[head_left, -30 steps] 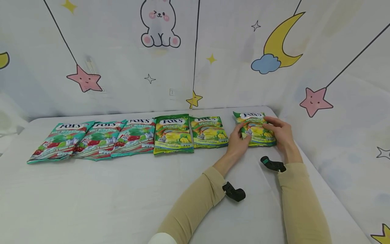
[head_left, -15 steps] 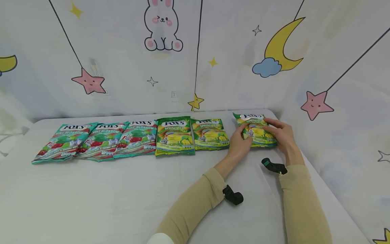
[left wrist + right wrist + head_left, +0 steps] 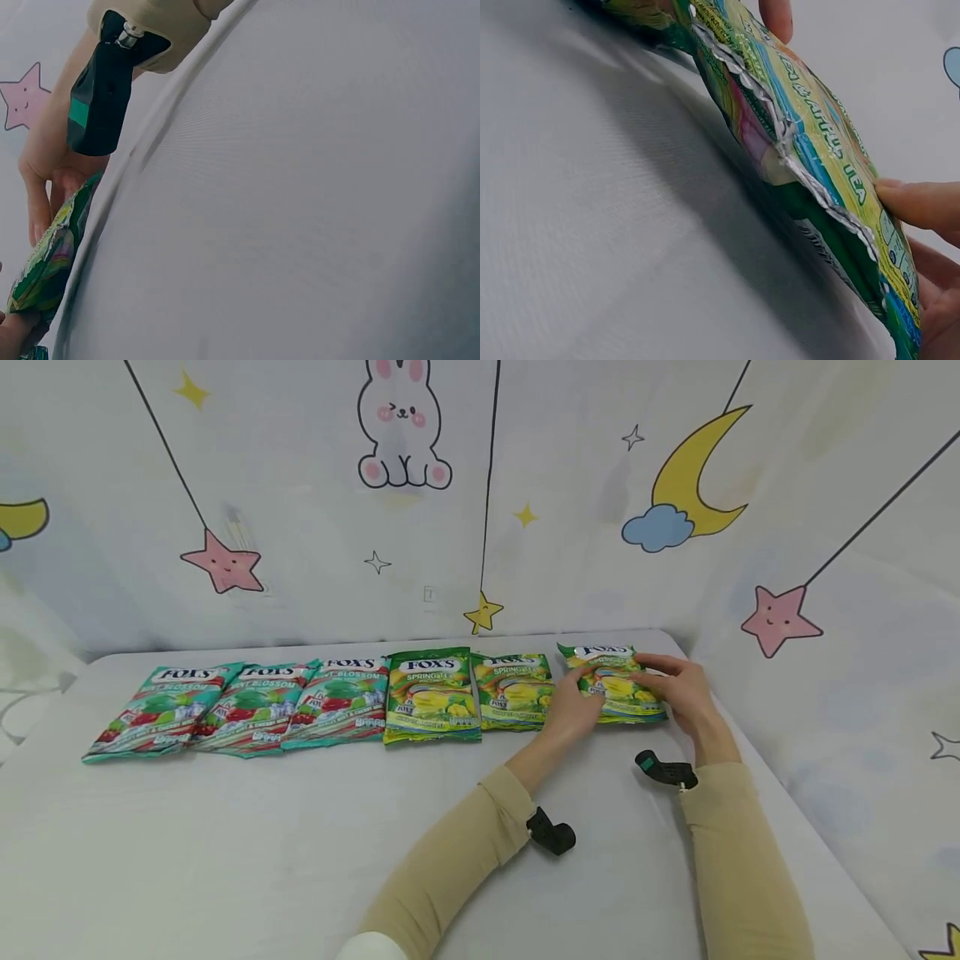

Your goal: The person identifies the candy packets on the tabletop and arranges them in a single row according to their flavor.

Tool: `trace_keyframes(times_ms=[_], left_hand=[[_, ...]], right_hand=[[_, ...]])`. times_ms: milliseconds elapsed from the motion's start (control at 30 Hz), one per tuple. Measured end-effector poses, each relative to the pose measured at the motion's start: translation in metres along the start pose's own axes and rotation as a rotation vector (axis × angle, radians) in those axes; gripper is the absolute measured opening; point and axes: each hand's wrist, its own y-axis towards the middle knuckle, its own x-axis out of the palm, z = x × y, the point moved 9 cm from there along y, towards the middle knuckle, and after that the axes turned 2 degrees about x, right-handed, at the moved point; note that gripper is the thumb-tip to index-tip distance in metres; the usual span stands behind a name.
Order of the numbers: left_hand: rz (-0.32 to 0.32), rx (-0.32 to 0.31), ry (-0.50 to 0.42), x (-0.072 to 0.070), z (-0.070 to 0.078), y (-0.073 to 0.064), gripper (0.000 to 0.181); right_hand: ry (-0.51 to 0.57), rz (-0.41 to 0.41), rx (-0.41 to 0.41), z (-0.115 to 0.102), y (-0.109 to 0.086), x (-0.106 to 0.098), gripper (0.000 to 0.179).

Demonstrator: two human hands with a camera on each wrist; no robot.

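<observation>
A green and yellow Spring Tea candy bag (image 3: 621, 687) is held between both hands at the right end of the row. My left hand (image 3: 572, 708) grips its left side, thumb over the front. On the opposite side, my right hand (image 3: 688, 693) holds the right edge with thumb and fingers. The right wrist view shows the bag's (image 3: 810, 142) crimped bottom edge tilted above the white surface, with a shadow under it. In the left wrist view, the bag (image 3: 56, 251) sits between the right hand (image 3: 52, 150) and a bit of the left.
Left of the held bag lie two more Spring Tea bags (image 3: 432, 697) (image 3: 514, 693), the nearer one close to my left hand. Three teal Mint Blossom bags (image 3: 161, 710) overlap farther left. A patterned cloth wall (image 3: 300, 527) rises behind the white table (image 3: 262, 843).
Both hands have shifted the held bag a little to the left, closer to the neighbouring Spring Tea bag. The head view has tilted slightly; the other bags stay in place.
</observation>
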Motion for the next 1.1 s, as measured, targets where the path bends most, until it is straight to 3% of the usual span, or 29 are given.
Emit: trace_keyframes(times_ms=[167, 500, 800, 1100], left_hand=[[0.006, -0.018, -0.016, -0.008, -0.004, -0.002, 0.060], [0.006, 0.011, -0.041, -0.017, -0.006, -0.004, 0.062], [0.031, 0.070, -0.051, -0.014, -0.009, -0.006, 0.065], [0.061, 0.074, -0.071, -0.012, -0.010, -0.007, 0.065]], right_hand=[[-0.005, -0.033, -0.018, -0.003, -0.001, 0.010, 0.057], [0.000, -0.068, -0.014, -0.003, 0.002, 0.021, 0.058], [0.018, -0.063, 0.004, 0.002, 0.006, 0.021, 0.056], [0.061, -0.013, 0.024, 0.004, 0.004, 0.019, 0.058]])
